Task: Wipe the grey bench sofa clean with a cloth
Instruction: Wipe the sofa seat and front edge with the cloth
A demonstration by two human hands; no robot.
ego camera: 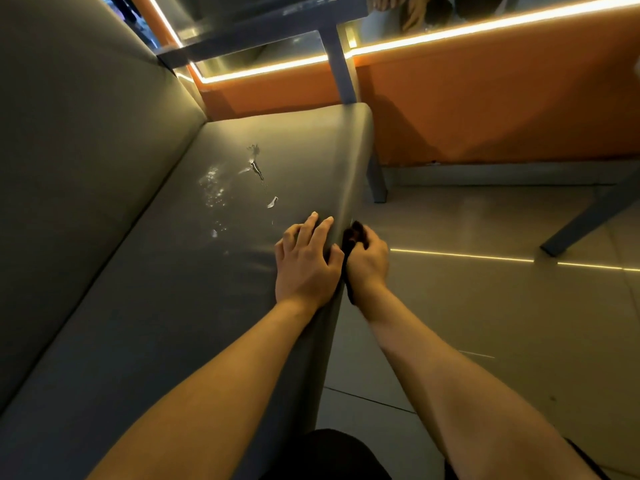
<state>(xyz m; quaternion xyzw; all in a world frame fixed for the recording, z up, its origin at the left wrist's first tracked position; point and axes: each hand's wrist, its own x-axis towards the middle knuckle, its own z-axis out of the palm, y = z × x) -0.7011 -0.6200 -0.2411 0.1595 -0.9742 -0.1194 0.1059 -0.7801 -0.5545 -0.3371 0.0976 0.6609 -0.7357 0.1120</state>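
Observation:
The grey bench sofa [166, 278] runs from the lower left up to the middle, with its backrest on the left. Wet streaks and small bits of debris [256, 168] lie on the seat further ahead. My left hand [304, 261] rests flat on the seat near its front edge, fingers spread. My right hand [367, 258] grips a dark cloth [348, 244] bunched against the seat's front edge, just right of the left hand. Most of the cloth is hidden in the fist.
A grey table leg [343, 71] stands at the far end of the sofa. An orange partition [485, 109] with a lit strip runs along the back right. Tiled floor [485, 323] lies to the right, with another grey leg [585, 220] slanting across it.

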